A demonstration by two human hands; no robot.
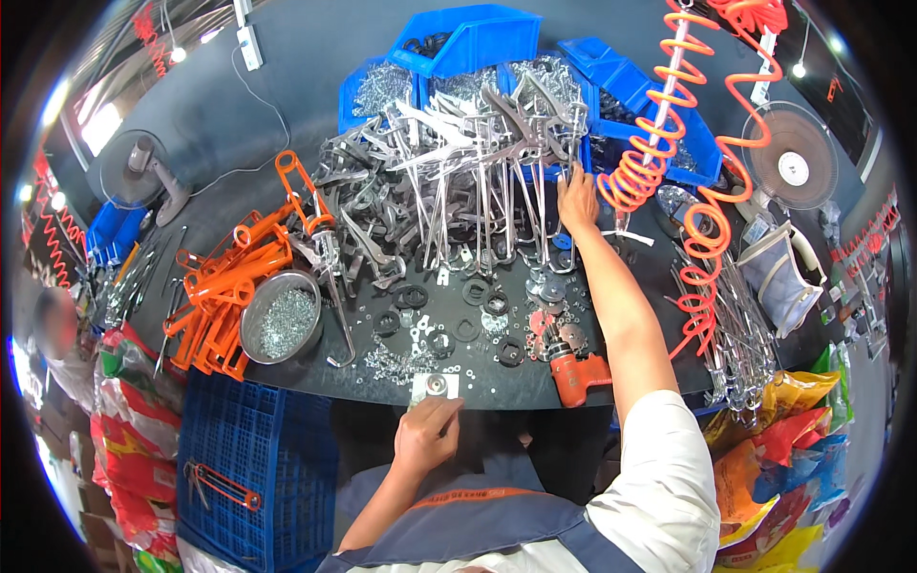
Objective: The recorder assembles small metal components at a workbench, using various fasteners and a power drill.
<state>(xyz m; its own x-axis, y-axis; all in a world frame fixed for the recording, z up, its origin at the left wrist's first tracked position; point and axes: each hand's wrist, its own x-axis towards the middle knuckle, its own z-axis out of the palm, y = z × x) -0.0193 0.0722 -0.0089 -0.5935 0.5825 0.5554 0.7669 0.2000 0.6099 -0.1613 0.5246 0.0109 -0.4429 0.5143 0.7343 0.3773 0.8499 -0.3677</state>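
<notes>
My left hand is closed at the table's front edge, its fingertips curled just below a small metal block with a round hole. Whatever it may hold is hidden. Stretched far forward, my right hand has its fingers against the right end of a row of caulking gun handles with rods, seemingly gripping one of them. These silvery handles stand packed together, their rods pointing down to the table. Beneath my right forearm lies a red power screwdriver. Washers and black rings are scattered between my hands.
Left of the pile of loose handles lie orange caulking gun frames and a metal bowl of small hardware. Blue bins stand at the back. Orange coiled hoses hang on the right, above bundled rods.
</notes>
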